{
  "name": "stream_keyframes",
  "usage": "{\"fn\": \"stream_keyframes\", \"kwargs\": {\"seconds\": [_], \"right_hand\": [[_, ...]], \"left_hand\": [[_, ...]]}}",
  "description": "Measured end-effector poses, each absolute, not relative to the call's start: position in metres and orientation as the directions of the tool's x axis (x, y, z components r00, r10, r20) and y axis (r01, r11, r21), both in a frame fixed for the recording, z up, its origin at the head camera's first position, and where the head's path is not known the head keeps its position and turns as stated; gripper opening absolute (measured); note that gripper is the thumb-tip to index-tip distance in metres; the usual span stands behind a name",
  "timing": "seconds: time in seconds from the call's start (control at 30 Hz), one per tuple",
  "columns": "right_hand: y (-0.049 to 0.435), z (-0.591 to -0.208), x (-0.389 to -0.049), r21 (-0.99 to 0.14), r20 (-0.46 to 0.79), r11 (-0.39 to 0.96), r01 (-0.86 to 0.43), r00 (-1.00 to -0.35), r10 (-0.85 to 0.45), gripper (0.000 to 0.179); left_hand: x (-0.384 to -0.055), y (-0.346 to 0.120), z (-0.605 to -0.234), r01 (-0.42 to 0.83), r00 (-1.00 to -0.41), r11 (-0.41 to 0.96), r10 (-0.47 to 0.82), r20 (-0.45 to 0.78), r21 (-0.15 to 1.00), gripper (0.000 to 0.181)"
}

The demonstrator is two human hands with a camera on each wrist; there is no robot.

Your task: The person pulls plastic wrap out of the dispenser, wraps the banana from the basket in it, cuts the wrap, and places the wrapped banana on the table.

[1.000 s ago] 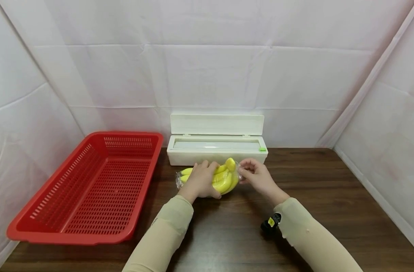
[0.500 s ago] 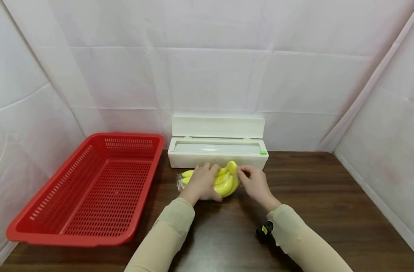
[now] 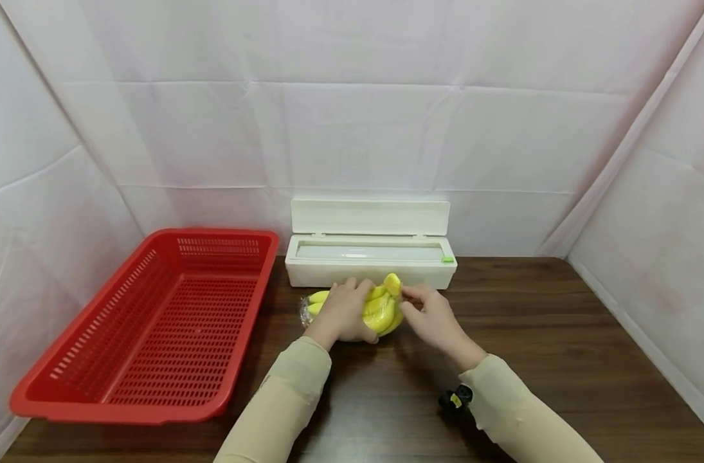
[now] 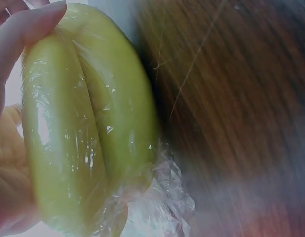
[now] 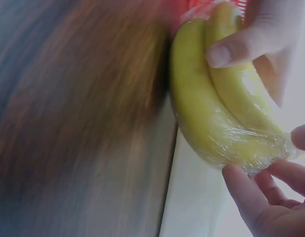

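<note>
A bunch of yellow bananas (image 3: pixel 379 314), wrapped in clear cling film (image 4: pixel 165 197), lies on the table in front of the white box. My left hand (image 3: pixel 344 311) grips it from above, its thumb (image 5: pixel 231 52) on the near side and fingers over the far side. At the stem end, my right hand (image 3: pixel 435 318) pinches the film, its fingertips against the wrapped bananas in the right wrist view. Crumpled film sticks out at the opposite, left end. The left palm covers the middle of the bunch in the head view.
A long white cling film dispenser (image 3: pixel 370 273) stands behind the bananas, lid raised, with a roll inside and a green slider (image 3: pixel 447 260) at its right. The red plastic basket (image 3: pixel 213 411) is at the left. White cloth walls surround the wooden table (image 3: pixel 560 334).
My right hand has moved slightly left, closer to the stem end, and the loose film there now lies nearer the bananas. The left hand keeps its hold with hardly any movement.
</note>
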State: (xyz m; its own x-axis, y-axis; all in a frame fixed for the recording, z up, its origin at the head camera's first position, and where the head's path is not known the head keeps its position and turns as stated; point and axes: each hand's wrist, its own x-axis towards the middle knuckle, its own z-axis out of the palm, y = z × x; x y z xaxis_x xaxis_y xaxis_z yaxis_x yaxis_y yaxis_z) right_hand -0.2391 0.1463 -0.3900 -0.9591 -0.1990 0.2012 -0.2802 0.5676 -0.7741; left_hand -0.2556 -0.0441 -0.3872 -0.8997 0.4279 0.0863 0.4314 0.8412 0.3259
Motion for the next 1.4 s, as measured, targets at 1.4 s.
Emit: {"fn": "stream_keyframes", "kwargs": {"seconds": [1.4], "right_hand": [[0.141, -0.385, -0.245, -0.632, 0.298, 0.702, -0.327, -0.939, -0.169, 0.037]], "left_hand": [[-0.244, -0.05, -0.379, 0.421, -0.901, 0.863, 0.434, 0.013, 0.279, 0.105]]}}
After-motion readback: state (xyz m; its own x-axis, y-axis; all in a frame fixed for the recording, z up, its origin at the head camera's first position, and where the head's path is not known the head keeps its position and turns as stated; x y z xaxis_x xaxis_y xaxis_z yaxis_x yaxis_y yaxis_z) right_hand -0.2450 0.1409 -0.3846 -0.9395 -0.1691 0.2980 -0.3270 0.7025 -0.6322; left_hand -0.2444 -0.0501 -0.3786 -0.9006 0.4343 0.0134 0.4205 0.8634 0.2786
